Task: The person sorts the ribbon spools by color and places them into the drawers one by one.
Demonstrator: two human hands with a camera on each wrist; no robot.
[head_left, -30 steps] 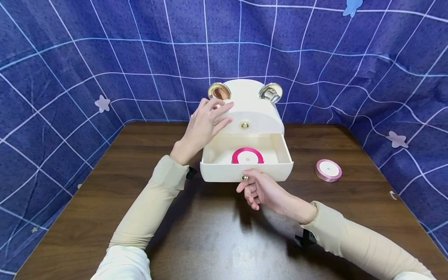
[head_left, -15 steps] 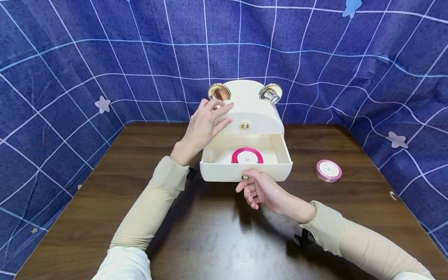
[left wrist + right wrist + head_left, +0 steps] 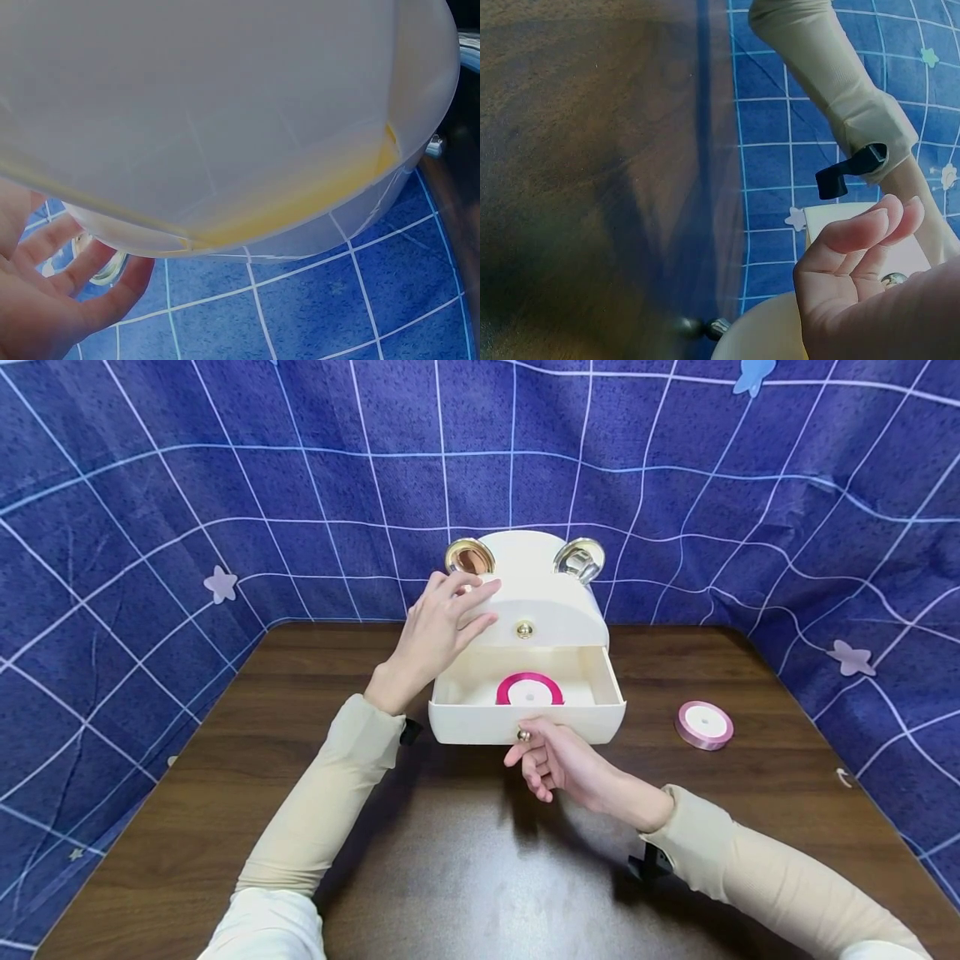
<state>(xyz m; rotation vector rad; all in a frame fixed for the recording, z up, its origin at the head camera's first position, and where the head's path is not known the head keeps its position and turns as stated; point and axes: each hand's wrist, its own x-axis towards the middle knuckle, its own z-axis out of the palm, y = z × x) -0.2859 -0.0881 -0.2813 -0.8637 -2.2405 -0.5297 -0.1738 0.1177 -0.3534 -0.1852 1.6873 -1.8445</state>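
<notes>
A white two-drawer box (image 3: 540, 589) with round metallic ears stands at the back of the table. Its lower drawer (image 3: 457, 724) is pulled out, and a spool of magenta ribbon (image 3: 530, 691) with a white face is inside. My left hand (image 3: 435, 622) rests at the box's upper left side with fingers spread; in the left wrist view its fingers (image 3: 124, 296) reach the white edge. With thumb and index finger, my right hand (image 3: 567, 762) pinches the lower drawer's small gold knob (image 3: 523, 736). Its other fingers hang loosely curled. The upper drawer's gold knob (image 3: 525, 629) is untouched.
Right of the box, a spool of pink ribbon (image 3: 703, 725) lies on the dark wooden table (image 3: 300, 710). A blue curtain (image 3: 360, 485) with a white grid and stars surrounds the table at the back and sides.
The lower drawer has slid slightly inward toward the box, and my right hand has moved with it on the knob. My left hand has kept its place.
</notes>
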